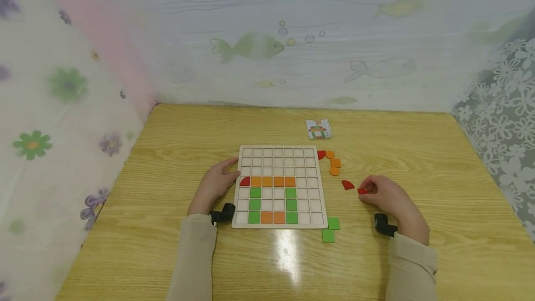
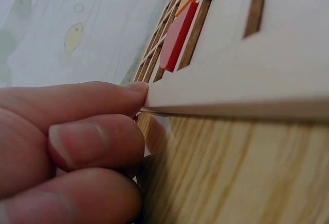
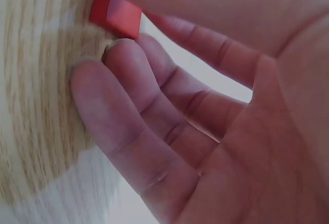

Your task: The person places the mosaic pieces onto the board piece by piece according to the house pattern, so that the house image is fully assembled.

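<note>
A wooden grid board (image 1: pixel 305 206) lies flat on the table, partly filled with colored tiles. On it are a red quarter-circle tile (image 1: pixel 244 181), a row of orange tiles (image 1: pixel 267 181), green squares (image 1: pixel 255 204) and two orange squares (image 1: pixel 273 218) low down. My left hand (image 1: pixel 215 185) rests at the board's left edge; in the left wrist view a fingertip (image 2: pixel 138 88) touches its rim. To the right of the board, my right hand (image 1: pixel 386 199) pinches a red tile (image 3: pixel 118 14) between thumb and fingers, just above the table. The fingers partly hide that tile's outline.
Beside the board's upper right lie a red tile (image 1: pixel 321 155), orange round tiles (image 1: pixel 334 171) and an orange square (image 1: pixel 336 163). Another red quarter-circle (image 1: pixel 348 185) is left of my right hand. Two green squares (image 1: pixel 333 223) sit by the lower right corner. Behind is a pattern card (image 1: pixel 318 129).
</note>
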Demonstrator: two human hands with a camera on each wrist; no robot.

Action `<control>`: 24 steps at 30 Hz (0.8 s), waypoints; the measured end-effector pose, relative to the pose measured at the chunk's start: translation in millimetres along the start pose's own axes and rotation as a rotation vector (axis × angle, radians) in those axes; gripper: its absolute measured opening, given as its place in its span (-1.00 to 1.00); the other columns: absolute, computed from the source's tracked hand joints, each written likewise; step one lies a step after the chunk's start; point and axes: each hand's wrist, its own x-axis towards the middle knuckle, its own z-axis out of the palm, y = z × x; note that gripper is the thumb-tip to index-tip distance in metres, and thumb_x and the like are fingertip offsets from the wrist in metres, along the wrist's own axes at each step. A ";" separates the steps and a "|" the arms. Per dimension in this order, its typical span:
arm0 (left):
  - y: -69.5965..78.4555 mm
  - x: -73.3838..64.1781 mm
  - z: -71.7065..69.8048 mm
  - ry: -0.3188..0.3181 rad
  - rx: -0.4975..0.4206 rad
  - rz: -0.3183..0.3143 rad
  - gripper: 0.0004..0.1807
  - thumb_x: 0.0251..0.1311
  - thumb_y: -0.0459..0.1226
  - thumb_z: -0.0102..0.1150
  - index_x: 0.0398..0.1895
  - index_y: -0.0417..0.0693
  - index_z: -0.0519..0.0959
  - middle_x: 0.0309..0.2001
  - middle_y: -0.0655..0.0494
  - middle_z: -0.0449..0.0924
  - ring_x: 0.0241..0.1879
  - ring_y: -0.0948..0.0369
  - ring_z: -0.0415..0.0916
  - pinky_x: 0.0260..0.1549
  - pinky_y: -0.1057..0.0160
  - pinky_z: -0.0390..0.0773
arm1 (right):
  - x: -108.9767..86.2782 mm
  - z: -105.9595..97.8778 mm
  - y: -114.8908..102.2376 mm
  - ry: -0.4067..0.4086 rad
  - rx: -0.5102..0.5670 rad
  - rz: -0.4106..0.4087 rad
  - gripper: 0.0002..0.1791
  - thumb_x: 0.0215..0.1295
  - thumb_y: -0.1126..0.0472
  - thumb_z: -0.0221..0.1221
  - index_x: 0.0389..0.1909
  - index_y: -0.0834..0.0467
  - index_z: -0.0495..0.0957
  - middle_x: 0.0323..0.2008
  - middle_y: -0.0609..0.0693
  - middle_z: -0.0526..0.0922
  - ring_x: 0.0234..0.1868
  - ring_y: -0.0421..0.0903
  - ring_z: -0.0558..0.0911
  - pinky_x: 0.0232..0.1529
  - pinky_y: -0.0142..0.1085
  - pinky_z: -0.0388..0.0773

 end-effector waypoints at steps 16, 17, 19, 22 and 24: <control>-0.8 0.2 -0.3 -0.007 -0.032 -0.005 -0.49 0.18 -0.02 0.04 0.23 0.30 0.29 -0.63 0.08 0.45 -0.76 0.27 0.23 -0.76 0.30 0.29 | 6.0 4.8 -5.3 0.030 0.016 0.021 -0.59 0.08 0.05 0.22 -0.13 0.23 0.47 -0.28 0.08 0.50 -0.30 -0.03 0.44 -0.25 -0.13 0.36; -0.9 0.5 -0.3 -0.007 -0.035 -0.006 -0.49 0.17 -0.02 0.04 0.23 0.30 0.29 -0.64 0.08 0.45 -0.77 0.27 0.23 -0.76 0.30 0.29 | 6.9 5.8 -6.4 0.032 0.022 0.021 -0.58 0.08 0.04 0.23 -0.12 0.23 0.47 -0.27 0.08 0.50 -0.31 -0.03 0.44 -0.25 -0.13 0.36; -1.2 0.7 -0.1 -0.011 -0.036 0.000 -0.48 0.18 -0.03 0.04 0.24 0.28 0.28 -0.64 0.08 0.45 -0.77 0.28 0.22 -0.77 0.30 0.29 | 8.8 8.0 -8.5 0.033 0.033 0.018 -0.56 0.07 0.03 0.24 -0.11 0.22 0.47 -0.27 0.07 0.50 -0.32 -0.04 0.43 -0.26 -0.15 0.35; -1.2 0.6 0.3 -0.010 -0.046 -0.003 -0.49 0.18 -0.03 0.04 0.23 0.30 0.29 -0.63 0.08 0.47 -0.78 0.28 0.23 -0.78 0.30 0.30 | 11.9 11.4 -11.9 0.039 0.040 0.008 -0.57 0.06 0.04 0.24 -0.11 0.21 0.47 -0.28 0.05 0.50 -0.33 -0.05 0.42 -0.27 -0.18 0.35; -0.8 0.3 0.4 -0.011 -0.049 -0.003 -0.50 0.18 -0.03 0.04 0.23 0.30 0.29 -0.63 0.08 0.47 -0.78 0.28 0.23 -0.78 0.31 0.30 | 13.8 14.0 -13.8 0.041 0.041 0.000 -0.58 0.06 0.05 0.25 -0.11 0.20 0.48 -0.28 0.04 0.51 -0.33 -0.06 0.42 -0.27 -0.19 0.35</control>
